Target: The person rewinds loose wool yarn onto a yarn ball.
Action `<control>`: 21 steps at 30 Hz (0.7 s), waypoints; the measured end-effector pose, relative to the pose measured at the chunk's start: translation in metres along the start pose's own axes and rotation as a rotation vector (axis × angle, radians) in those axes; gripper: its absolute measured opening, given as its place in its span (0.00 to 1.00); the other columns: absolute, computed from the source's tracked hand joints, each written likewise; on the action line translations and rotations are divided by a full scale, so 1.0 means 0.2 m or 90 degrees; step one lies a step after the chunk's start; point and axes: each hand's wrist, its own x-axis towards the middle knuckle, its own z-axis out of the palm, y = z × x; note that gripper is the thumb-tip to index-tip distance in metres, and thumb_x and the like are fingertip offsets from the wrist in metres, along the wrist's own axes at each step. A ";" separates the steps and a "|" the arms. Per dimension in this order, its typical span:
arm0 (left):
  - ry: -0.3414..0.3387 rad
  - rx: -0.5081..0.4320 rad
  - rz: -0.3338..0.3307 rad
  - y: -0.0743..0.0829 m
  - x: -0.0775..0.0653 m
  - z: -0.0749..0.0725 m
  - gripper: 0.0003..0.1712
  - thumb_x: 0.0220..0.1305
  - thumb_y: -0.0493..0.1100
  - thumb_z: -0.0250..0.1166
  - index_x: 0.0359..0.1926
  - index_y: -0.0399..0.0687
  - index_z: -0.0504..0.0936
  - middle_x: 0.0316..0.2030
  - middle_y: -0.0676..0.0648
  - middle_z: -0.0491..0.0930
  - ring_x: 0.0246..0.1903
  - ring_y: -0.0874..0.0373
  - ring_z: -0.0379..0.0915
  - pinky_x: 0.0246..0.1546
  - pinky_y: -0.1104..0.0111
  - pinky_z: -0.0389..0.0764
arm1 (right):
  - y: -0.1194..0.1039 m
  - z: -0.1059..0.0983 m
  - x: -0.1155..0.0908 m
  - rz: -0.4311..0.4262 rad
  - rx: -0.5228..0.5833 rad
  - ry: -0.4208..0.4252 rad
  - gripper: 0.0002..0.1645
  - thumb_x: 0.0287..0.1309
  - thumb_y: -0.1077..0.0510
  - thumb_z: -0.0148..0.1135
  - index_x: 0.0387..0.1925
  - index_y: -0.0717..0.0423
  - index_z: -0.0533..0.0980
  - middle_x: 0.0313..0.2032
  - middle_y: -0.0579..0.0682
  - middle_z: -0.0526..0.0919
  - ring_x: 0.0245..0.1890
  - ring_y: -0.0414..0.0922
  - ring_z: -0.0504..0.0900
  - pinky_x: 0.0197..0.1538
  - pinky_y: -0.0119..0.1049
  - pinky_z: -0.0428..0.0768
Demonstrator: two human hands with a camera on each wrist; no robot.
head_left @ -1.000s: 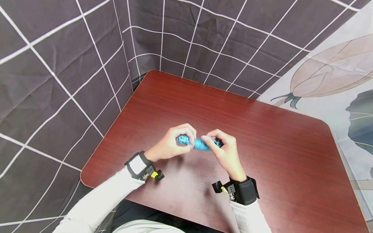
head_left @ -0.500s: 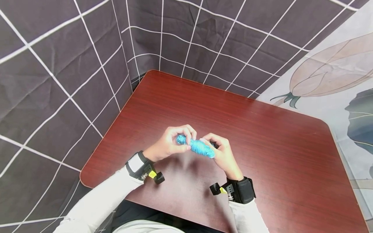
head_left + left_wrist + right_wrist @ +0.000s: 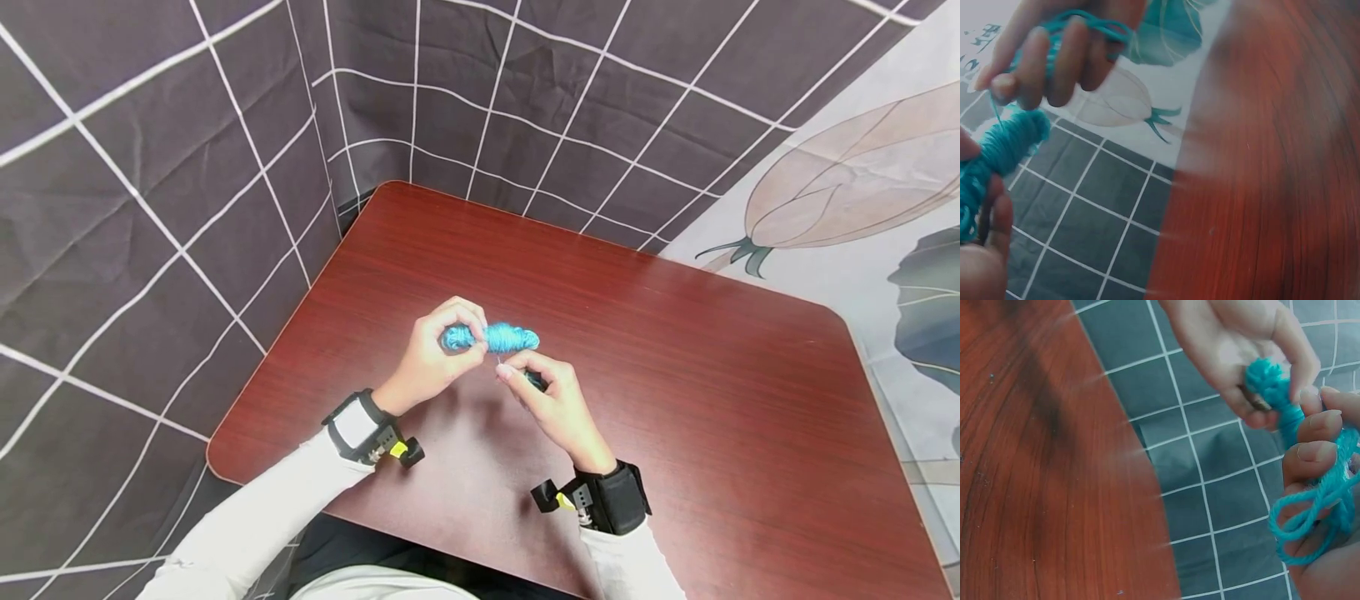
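Observation:
A bundle of blue yarn [image 3: 510,337], wound tightly round its middle, hangs above the table. My left hand [image 3: 429,365] pinches it near its left end between thumb and fingers. A thin strand [image 3: 995,107] runs from the bundle to my right hand [image 3: 557,408], just below and to the right, which pinches it between thumb and forefinger. Loose loops of the same yarn [image 3: 1300,528] are tucked in the right hand's palm under the curled fingers. In the right wrist view the bundle's tufted end [image 3: 1264,376] sticks out by the left palm.
Beneath both hands lies a reddish-brown table [image 3: 675,367] with rounded corners. Dark cloth with white grid lines [image 3: 480,92] hangs behind and to the left. A pale cloth with a plant print [image 3: 847,192] hangs at the right. Each wrist wears a strapped camera mount.
The right hand has moved from the bundle's right end to below it, drawing a strand across. The left hand has lifted slightly away from the body with the bundle, whose right end has swung up.

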 end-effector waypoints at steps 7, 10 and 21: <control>-0.085 0.051 0.009 0.04 0.00 0.00 0.10 0.43 0.20 0.64 0.26 0.33 0.75 0.34 0.36 0.76 0.39 0.48 0.72 0.43 0.66 0.73 | -0.03 -0.04 0.02 0.012 -0.041 0.044 0.03 0.59 0.65 0.63 0.31 0.55 0.78 0.20 0.44 0.70 0.19 0.36 0.66 0.23 0.29 0.66; -0.145 0.022 0.011 0.03 -0.01 -0.01 0.10 0.44 0.21 0.64 0.26 0.35 0.76 0.34 0.38 0.76 0.39 0.49 0.72 0.43 0.66 0.73 | -0.04 -0.07 0.04 0.009 -0.064 0.065 0.05 0.57 0.68 0.64 0.31 0.57 0.77 0.22 0.46 0.74 0.21 0.36 0.68 0.25 0.28 0.67; -0.257 -0.143 0.030 -0.13 -0.02 -0.03 0.10 0.51 0.28 0.66 0.28 0.46 0.76 0.36 0.45 0.76 0.41 0.52 0.72 0.44 0.64 0.73 | -0.16 -0.09 0.05 0.028 -0.039 0.053 0.04 0.56 0.70 0.63 0.28 0.63 0.76 0.22 0.42 0.75 0.22 0.35 0.69 0.26 0.28 0.68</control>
